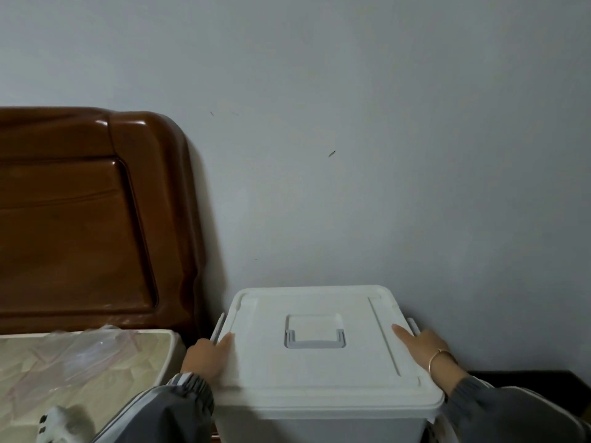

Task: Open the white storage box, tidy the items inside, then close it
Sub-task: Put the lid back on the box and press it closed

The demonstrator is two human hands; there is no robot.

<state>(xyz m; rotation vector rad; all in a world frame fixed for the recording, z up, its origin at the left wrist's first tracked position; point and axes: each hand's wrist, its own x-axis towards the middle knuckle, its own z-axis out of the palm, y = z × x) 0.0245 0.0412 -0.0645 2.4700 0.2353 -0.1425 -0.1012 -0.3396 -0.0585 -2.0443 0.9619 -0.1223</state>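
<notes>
- Down at the bottom middle of the view stands one white storage box, backed against the grey wall and just beside the bed.
- One white lid sits flat on the box, which is closed.
- One grey carry handle lies folded down in a square recess at the lid's centre.
- Two grey side latches show, one at the lid's left edge and one at its right edge.
- Two hands are on the lid, one on each side.
- Left hand: it rests against the lid's left edge by the latch, with one digit laid on the lid top. The other fingers are hidden past the rim, so I cannot tell whether they curl round it.
- Right hand: one finger lies straight on the lid top. The others drop over the right edge near the latch, and their grip cannot be made out.
- One thin gold bangle circles the right wrist.
- Two grey sleeves reach in, the left one with pale stripes.
- One glossy brown wooden headboard leans on the wall to the left.
- One patterned mattress lies below it, with crumpled clear plastic on top.
</notes>
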